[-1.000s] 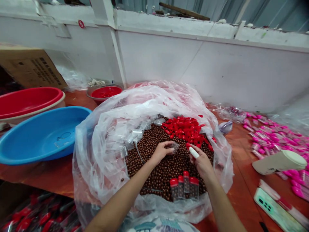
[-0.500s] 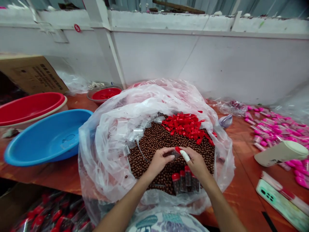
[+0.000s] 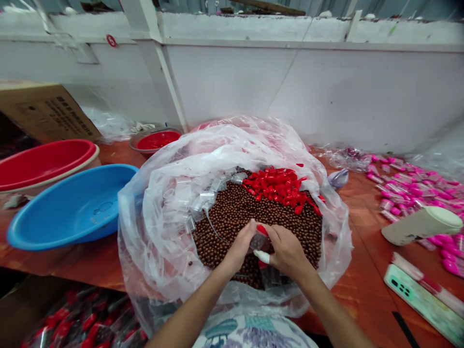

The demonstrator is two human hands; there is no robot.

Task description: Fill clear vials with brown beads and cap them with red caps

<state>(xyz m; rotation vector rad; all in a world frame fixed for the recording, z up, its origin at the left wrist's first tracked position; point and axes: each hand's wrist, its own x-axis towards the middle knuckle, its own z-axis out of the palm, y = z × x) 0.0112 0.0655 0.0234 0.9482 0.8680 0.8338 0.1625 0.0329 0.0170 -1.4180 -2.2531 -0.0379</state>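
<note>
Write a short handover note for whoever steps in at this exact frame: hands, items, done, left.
Left hand and right hand are together on a small clear tube with a red cap, over the brown balls in the plastic bag.
Loose red caps lie at the far side, empty clear tubes on the left.
Done: cap sits on the tube.
Left: many loose caps and empty tubes.

- Your clear plastic bag [image 3: 159,227] looks thin, crinkled and glossy.
- Brown balls [image 3: 235,212] inside it: smooth, dull sheen.
- Red caps [image 3: 279,186]: shiny plastic.
- Blue basin [image 3: 68,208]: smooth glossy plastic.
- Your desk [image 3: 358,290]: reddish wood-grain surface.
- Cardboard box [image 3: 47,111]: matt.
</note>
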